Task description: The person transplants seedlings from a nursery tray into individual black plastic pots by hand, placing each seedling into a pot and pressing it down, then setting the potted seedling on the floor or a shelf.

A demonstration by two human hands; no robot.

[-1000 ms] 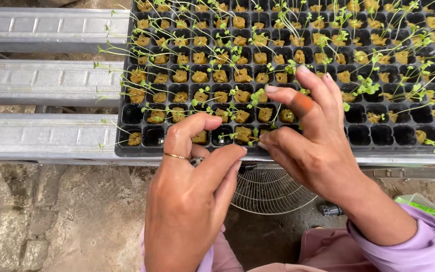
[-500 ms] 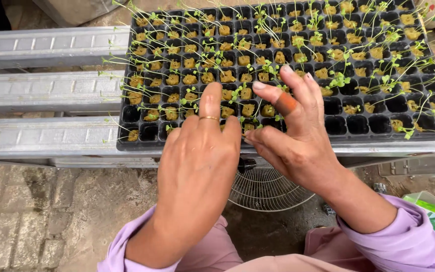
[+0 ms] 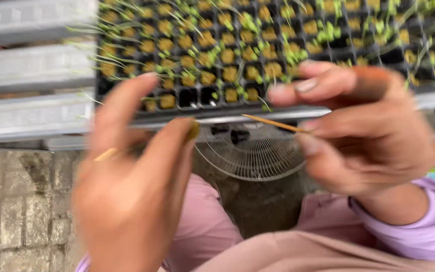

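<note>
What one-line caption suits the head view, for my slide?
Right hand pinching a thin stick beside the left hand, before a black seedling tray.

seedling tray [image 3: 127, 95] on rails, behind hands, wire fan guard [image 3: 252, 156] below tray edge

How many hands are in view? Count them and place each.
2. The left hand is lower left, pinching a small yellowish bit; the right hand is at right, holding a thin stick near the seedling tray.

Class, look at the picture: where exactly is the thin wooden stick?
The thin wooden stick is pinched in the right hand, right of centre, pointing left, just below the seedling tray and above the wire fan guard.
</note>
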